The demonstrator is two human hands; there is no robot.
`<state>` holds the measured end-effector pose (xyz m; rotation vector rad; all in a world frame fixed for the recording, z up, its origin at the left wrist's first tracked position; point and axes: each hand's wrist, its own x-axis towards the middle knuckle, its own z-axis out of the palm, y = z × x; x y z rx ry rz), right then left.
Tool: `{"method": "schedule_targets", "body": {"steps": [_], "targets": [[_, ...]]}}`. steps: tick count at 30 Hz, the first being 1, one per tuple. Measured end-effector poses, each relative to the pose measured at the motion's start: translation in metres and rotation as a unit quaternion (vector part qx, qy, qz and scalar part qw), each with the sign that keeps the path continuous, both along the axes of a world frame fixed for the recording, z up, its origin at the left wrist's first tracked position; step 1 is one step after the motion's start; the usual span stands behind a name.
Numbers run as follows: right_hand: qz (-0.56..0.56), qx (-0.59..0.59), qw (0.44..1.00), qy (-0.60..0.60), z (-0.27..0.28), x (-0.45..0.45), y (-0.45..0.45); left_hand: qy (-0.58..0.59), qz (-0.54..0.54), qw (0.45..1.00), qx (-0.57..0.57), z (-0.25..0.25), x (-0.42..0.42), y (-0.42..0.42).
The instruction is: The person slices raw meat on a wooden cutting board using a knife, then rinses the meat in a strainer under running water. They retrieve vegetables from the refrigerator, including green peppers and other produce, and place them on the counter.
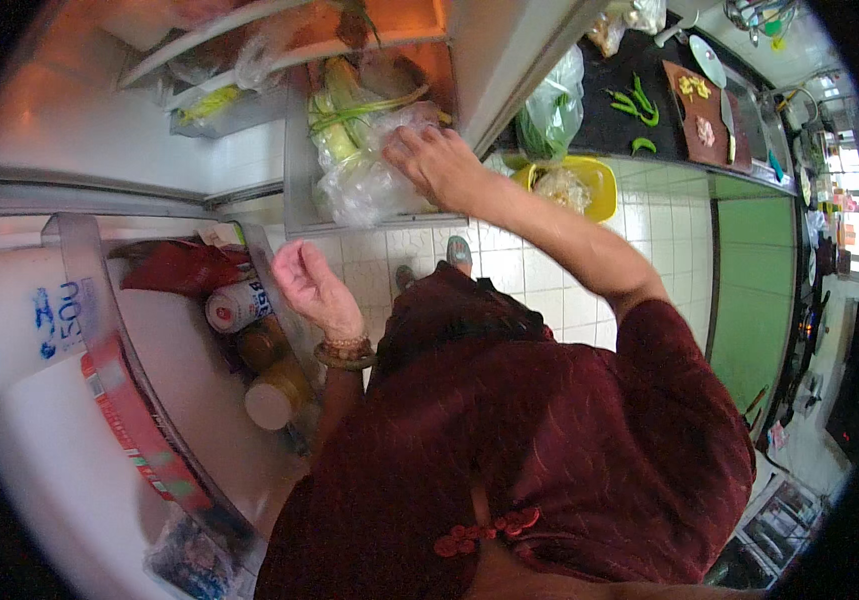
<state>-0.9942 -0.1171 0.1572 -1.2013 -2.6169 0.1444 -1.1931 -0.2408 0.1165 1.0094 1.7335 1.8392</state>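
My right hand (437,161) reaches into a pulled-out refrigerator drawer (300,187), its fingertips on a clear plastic bag (365,191). Whether the fingers grip the bag cannot be told. Beside the bag, long green and white vegetables (339,112) lie in the drawer, partly wrapped in plastic. My left hand (313,289), with bracelets at the wrist, hangs palm up between the drawer and the door shelf, its fingers curled and nothing visible in them.
The open door shelf (125,330) at left holds a can (233,306), jars and a red packet (181,268). Right of the fridge are a yellow bin (605,187) and a dark counter (602,135) with green peppers (639,101), a cutting board (688,112) and a knife (727,120).
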Motion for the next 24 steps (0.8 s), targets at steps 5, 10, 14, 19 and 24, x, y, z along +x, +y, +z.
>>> {"method": "schedule_targets", "body": {"steps": [5,10,14,19,24], "targets": [[-0.016,-0.059,0.986,0.154,-0.037,-0.013,0.115,0.295,-0.352,0.888,0.012,0.072,0.016,0.054],[-0.028,-0.196,0.968,0.154,0.041,-0.053,0.129,0.363,-0.543,0.751,-0.099,0.042,0.032,0.104],[0.042,-0.187,0.973,0.131,0.027,-0.064,0.14,0.548,-0.524,0.637,-0.139,0.013,0.047,0.126],[0.107,-0.087,0.989,0.054,0.023,-0.047,0.132,0.598,-0.528,0.578,-0.168,0.021,0.051,0.138],[0.052,-0.059,0.995,0.067,0.071,-0.012,0.09,0.414,-0.534,0.721,-0.154,-0.018,0.006,0.176]]}}
